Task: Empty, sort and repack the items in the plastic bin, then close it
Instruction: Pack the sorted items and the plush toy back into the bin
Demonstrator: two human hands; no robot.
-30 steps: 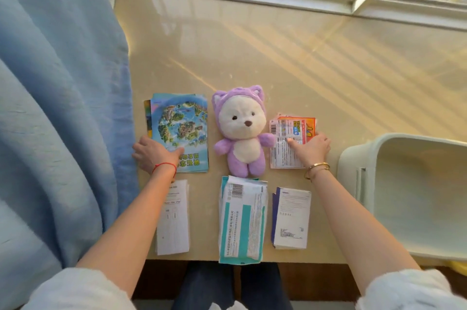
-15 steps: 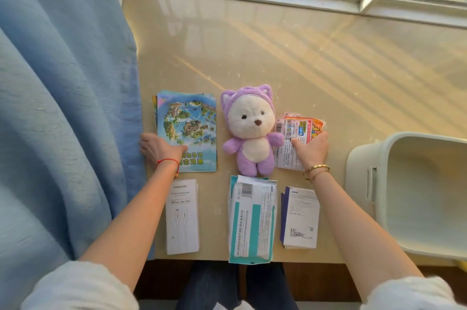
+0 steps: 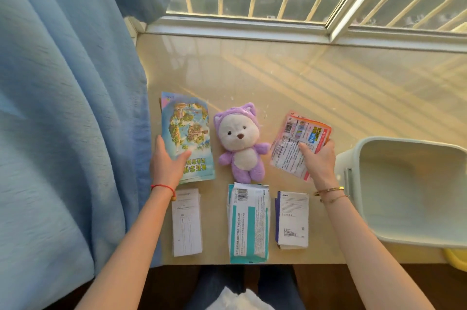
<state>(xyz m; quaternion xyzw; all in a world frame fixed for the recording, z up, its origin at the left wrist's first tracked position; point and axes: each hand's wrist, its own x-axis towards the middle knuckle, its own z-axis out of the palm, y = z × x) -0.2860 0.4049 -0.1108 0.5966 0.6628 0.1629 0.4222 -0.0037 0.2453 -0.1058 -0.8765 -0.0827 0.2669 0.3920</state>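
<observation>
Nearest the camera, dark trousers [image 3: 222, 282] showed below the edge of a beige, glossy table [image 3: 316, 87]. Along that near edge lay three flat packs: a white cable box [image 3: 187, 223] on the left, a teal-and-white pouch [image 3: 249, 223] in the middle, and a white-and-purple box [image 3: 293, 220] to its right, each just apart from its neighbour.

Beyond them, the left hand [image 3: 168, 163] gripped the near left corner of a map booklet [image 3: 188, 132], thumb on the cover and fingers curled under its edge; more sheets beneath it were barely visible. A purple plush bear [image 3: 241, 142] lay on its back between the two hands. The right hand [image 3: 319, 160] pinched an orange-trimmed printed packet [image 3: 295, 137], tilted, its near edge hidden by the hand; whether it was lifted clear of the table could not be told.

At the right stood the plastic bin [image 3: 353, 165], pale and open, nothing visible inside; its far side was cut off by the frame. A yellow object [image 3: 457, 259] peeked out beneath it, too little to identify. The print on the packs was too small to read.

A blue curtain [image 3: 63, 107] hung along the left. Farther back, barred sunlight striped the table below a white-framed window [image 3: 252, 24] with vertical bars.
</observation>
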